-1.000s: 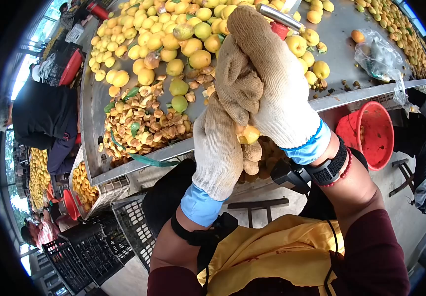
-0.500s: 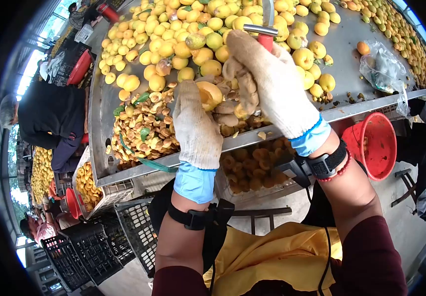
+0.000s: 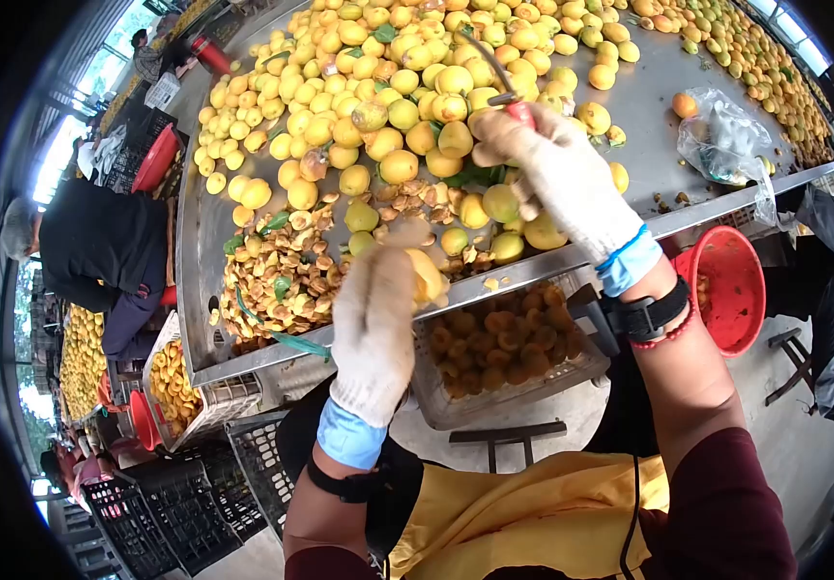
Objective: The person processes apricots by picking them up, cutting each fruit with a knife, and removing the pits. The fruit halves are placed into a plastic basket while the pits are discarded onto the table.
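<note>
My left hand (image 3: 378, 314), in a whitish glove, is closed on a yellow fruit piece (image 3: 426, 277) at the table's front edge, somewhat blurred. My right hand (image 3: 562, 169), also gloved, grips the red handle of a curved knife (image 3: 517, 108); its blade points up and left over the fruit. Whole yellow fruits (image 3: 399, 166) lie in a heap beyond my hands. Beside my left hand is a pile of pits (image 3: 287, 266) with green leaves.
A crate of fruit halves (image 3: 494, 348) sits below the metal table (image 3: 620, 237). To the right are a red bucket (image 3: 731, 290) and a plastic bag (image 3: 726, 140). At left a person in dark clothes (image 3: 98, 232) bends near black crates (image 3: 171, 493).
My hands have moved apart. The left, with the fruit piece, has come down toward the table edge; the right has moved slightly right with the knife, uncovering fruits between them.
</note>
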{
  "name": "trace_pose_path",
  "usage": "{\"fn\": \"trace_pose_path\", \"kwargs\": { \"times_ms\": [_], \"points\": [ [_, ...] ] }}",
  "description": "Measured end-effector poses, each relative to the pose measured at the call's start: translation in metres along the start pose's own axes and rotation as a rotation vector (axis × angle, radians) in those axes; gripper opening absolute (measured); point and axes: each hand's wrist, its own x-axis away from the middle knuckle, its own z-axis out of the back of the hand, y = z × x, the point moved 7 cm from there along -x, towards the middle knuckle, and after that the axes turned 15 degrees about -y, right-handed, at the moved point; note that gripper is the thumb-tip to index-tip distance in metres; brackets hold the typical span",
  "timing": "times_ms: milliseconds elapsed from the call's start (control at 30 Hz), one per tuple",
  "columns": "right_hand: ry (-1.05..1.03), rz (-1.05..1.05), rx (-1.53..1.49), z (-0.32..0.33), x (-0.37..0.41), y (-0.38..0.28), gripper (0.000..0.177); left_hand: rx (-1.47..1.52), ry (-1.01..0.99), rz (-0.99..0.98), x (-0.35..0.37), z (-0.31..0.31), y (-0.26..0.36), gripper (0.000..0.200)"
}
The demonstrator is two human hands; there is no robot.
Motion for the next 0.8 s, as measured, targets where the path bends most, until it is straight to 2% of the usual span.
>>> {"fn": "trace_pose_path", "kwargs": {
  "times_ms": [33, 67, 167, 200, 300, 367, 400, 500, 567, 600, 633, 667, 700, 733, 800],
  "points": [
    [0.050, -0.006, 0.016, 0.020, 0.005, -0.005, 0.039, -0.359, -0.105, -0.062, 0.005, -0.014, 0.010, 0.035],
    [0.082, 0.013, 0.007, 0.033, 0.012, -0.011, 0.039, -0.578, -0.203, -0.013, 0.011, -0.024, 0.008, 0.035],
    [0.182, 0.046, -0.042, 0.066, 0.029, -0.015, 0.032, -0.650, -0.116, 0.002, -0.001, -0.022, 0.018, 0.036],
    [0.196, 0.089, -0.050, 0.074, 0.032, -0.016, 0.032, -0.413, -0.081, 0.172, -0.012, -0.018, 0.002, 0.037],
    [0.207, 0.152, -0.093, 0.079, 0.038, -0.019, 0.033, -0.836, -0.236, 0.049, -0.070, -0.046, -0.003, 0.048],
    [0.164, 0.144, -0.146, 0.081, 0.042, -0.018, 0.036, -1.340, -0.417, 0.248, -0.102, -0.072, -0.027, 0.055],
    [0.158, 0.134, -0.163, 0.081, 0.045, -0.019, 0.035, -1.523, -0.484, 0.243, -0.115, -0.075, -0.053, 0.060],
    [0.163, 0.127, -0.169, 0.085, 0.048, -0.020, 0.033, -1.551, -0.540, 0.326, -0.131, -0.078, -0.057, 0.060],
    [0.108, 0.150, -0.146, 0.088, 0.045, -0.015, 0.030, -1.506, -0.473, 0.266, -0.119, -0.069, -0.047, 0.052],
    [0.082, 0.121, -0.306, 0.074, 0.049, -0.022, 0.036, -1.002, -0.412, 0.189, -0.112, -0.061, -0.043, 0.053],
    [0.081, 0.121, -0.310, 0.070, 0.055, -0.027, 0.036, -0.500, -0.335, 0.115, -0.103, -0.061, -0.026, 0.054],
    [-0.025, 0.051, -0.246, 0.056, 0.057, -0.028, 0.041, -0.063, -0.318, 0.281, -0.084, -0.062, -0.023, 0.047],
    [-0.135, -0.015, -0.180, 0.041, 0.059, -0.028, 0.046, 0.139, -0.270, 0.245, -0.071, -0.061, -0.021, 0.043],
    [-0.155, -0.073, -0.138, 0.029, 0.064, -0.027, 0.051, 0.253, -0.253, 0.202, -0.058, -0.063, -0.013, 0.044],
    [-0.252, -0.075, -0.051, 0.003, 0.074, -0.026, 0.050, 0.424, -0.180, 0.147, -0.035, -0.063, 0.008, 0.049]
  ]
}}
